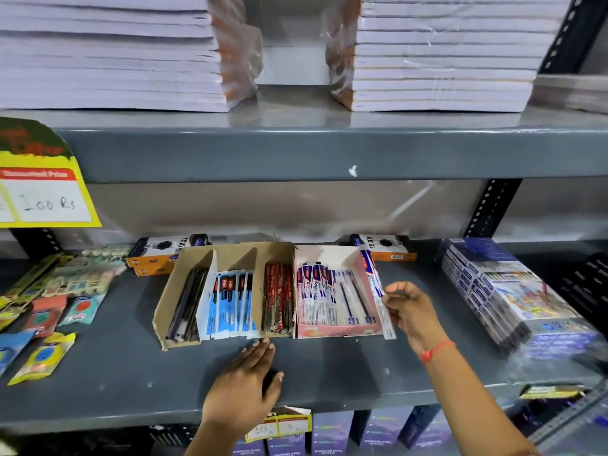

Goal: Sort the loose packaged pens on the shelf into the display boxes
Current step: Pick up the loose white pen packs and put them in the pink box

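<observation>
On the grey shelf (pixel 131 373) stands a brown cardboard display box (pixel 164 304) with three compartments: dark pens at the left, blue-packaged pens (pixel 230 297) in the middle, red-packaged pens (pixel 279 299) at the right. Beside it sits a pink display box (pixel 335 331) with white-and-purple packaged pens (pixel 316 291). My right hand (pixel 411 311) pinches one white-and-purple packaged pen (pixel 375 284) along that box's right wall. My left hand (pixel 246 386) lies flat on the shelf in front of the brown box, fingertips near its front edge, holding nothing.
Small colourful packets (pixel 49 324) lie at the shelf's left. A stack of wrapped blue boxes (pixel 500 297) fills the right. Orange-and-white cartons (pixel 164 255) stand behind the display boxes. Notebook stacks (pixel 108 54) sit on the shelf above; a yellow price sign (pixel 46 195) hangs left.
</observation>
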